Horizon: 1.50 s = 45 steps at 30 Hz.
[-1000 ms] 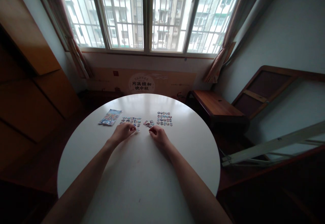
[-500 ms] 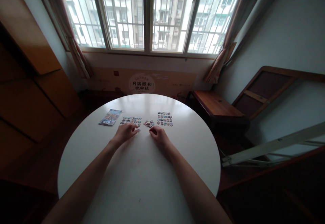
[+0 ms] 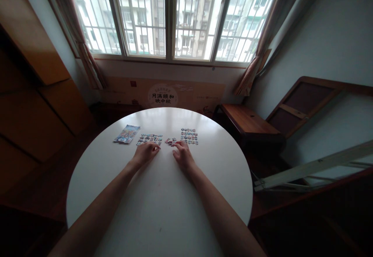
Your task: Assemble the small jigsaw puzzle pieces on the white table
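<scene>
Right hand [image 3: 183, 155] uncurls, fingers spread at the puzzle pile [image 3: 169, 141] between left grid [image 3: 150, 137] and right grid [image 3: 189, 137], so picking looks on; left hand [image 3: 143, 151] curls in, pinch or no pinch, can't tell

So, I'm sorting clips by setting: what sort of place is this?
Probably a room in a home: curtains hang beside the window, multi-storey buildings stand outside, and jigsaw pieces lie on a round white table.

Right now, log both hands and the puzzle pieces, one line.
left hand: by left piece group, grip unclear | right hand: open, at loose pile | right piece rows: flat on table
</scene>
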### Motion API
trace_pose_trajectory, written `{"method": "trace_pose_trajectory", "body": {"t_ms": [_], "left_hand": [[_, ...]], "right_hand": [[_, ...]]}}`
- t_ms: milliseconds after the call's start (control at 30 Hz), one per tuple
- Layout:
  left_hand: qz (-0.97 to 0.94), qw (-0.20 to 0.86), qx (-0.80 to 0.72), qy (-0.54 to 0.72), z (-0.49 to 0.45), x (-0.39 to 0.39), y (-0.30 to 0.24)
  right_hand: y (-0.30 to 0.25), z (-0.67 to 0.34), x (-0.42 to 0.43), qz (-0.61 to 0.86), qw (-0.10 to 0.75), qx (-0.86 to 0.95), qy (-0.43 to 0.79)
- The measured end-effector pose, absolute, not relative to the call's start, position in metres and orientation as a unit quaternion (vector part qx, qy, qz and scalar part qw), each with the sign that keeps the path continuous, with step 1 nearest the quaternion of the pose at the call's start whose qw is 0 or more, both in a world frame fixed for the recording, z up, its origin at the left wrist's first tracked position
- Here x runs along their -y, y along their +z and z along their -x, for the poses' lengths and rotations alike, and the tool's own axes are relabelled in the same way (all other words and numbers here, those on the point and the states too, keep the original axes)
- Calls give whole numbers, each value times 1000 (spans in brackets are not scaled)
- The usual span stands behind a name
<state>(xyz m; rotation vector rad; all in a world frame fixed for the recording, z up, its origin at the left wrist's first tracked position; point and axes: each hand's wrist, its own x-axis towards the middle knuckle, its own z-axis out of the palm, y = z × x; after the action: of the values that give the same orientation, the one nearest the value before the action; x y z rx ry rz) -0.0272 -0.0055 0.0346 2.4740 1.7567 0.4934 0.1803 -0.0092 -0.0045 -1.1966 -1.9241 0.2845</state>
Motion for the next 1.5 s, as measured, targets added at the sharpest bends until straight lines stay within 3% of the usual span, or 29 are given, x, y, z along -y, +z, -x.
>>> {"method": "trace_pose_trajectory", "body": {"t_ms": [500, 800, 967, 1233, 1500], "left_hand": [[-801, 31, -576, 161, 27, 6, 36], [-801, 37, -569, 184, 20, 10, 34], [-800, 29, -572, 178, 20, 11, 34], [-821, -3, -532, 206, 11, 13, 34], [-887, 52, -404, 217, -4, 17, 18]], "right_hand": [[-5, -182, 7, 513, 401, 747, 133], [8, -177, 20, 529, 261, 803, 86], [10, -175, 23, 543, 225, 806, 76], [11, -174, 23, 546, 222, 805, 69], [11, -177, 24, 548, 261, 792, 63]]}}
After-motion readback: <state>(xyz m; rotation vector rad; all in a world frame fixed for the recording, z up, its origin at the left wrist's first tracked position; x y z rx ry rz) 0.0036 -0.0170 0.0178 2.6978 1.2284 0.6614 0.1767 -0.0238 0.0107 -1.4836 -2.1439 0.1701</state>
